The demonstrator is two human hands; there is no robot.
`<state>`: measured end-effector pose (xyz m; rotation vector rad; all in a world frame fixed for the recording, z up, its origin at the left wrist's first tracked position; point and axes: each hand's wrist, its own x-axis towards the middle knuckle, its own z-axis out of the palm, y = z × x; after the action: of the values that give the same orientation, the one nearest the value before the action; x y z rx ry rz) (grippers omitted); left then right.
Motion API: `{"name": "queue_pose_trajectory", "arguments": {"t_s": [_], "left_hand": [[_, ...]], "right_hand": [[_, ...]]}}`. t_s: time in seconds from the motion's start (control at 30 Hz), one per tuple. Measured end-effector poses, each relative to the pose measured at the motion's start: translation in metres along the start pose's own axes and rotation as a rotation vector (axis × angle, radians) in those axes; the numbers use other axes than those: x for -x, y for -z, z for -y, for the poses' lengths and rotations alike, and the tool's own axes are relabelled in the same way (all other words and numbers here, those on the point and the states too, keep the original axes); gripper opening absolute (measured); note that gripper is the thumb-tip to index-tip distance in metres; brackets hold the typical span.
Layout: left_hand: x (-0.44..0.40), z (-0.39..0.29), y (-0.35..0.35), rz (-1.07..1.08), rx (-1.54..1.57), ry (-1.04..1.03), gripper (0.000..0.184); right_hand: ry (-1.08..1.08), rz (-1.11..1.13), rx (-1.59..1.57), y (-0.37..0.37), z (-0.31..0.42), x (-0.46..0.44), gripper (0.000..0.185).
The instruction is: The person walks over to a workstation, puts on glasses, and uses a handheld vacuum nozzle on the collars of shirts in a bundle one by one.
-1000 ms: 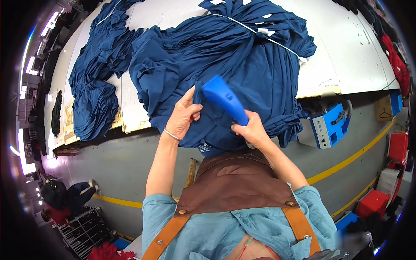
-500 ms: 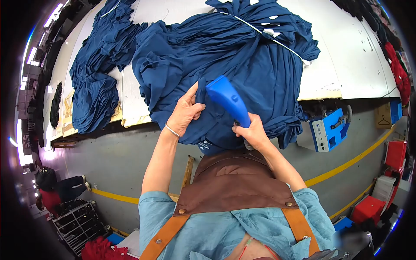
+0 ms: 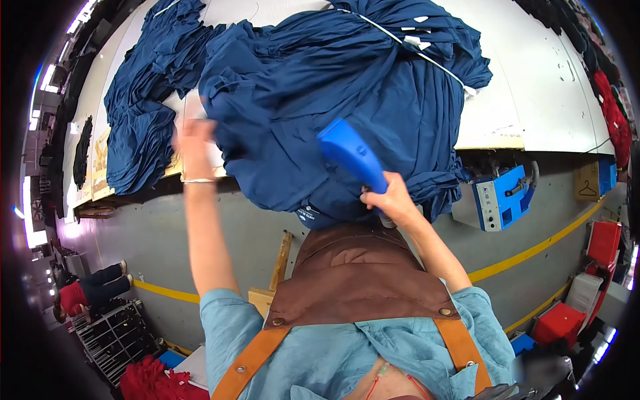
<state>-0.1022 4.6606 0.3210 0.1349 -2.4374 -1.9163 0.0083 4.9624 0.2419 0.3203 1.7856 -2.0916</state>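
My right hand (image 3: 395, 201) is closed around the lower grip of a blue handheld thread trimmer (image 3: 352, 150). The trimmer's broad head points up and left, over a heap of navy garments (image 3: 280, 140) lying on the table. A grey hose end shows just below the grip. My left hand (image 3: 195, 150) is raised by the left edge of the heap, smeared by motion, so its fingers cannot be made out. A white printed neck label (image 3: 309, 213) shows on the garment hanging over the table's front edge. A white tie (image 3: 407, 51) crosses the bundle at the back.
A second navy garment stack (image 3: 140, 147) lies left on the white table (image 3: 513, 87). Below the table's right side stands a blue and white machine (image 3: 499, 200) with a hose. Red bins (image 3: 559, 325) are at lower right. A person (image 3: 87, 293) is by a metal rack (image 3: 117, 337) at left.
My left hand has let go of the navy fabric beside the trimmer and moved left to the heap's edge. My right hand and the trimmer have barely shifted.
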Motion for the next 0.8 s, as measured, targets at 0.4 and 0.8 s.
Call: {"name": "queue_pose_trajectory", "arguments": {"t_s": [0.4, 0.8], "left_hand": [[0.085, 0.057, -0.082, 0.089, -0.884, -0.626, 0.019], [0.083, 0.048, -0.067, 0.139, -0.054, 0.157, 0.012]], "right_hand": [[-0.141, 0.094, 0.109, 0.021, -0.027, 0.022, 0.008], [-0.053, 0.183, 0.068, 0.000, -0.024, 0.011, 0.008]]}}
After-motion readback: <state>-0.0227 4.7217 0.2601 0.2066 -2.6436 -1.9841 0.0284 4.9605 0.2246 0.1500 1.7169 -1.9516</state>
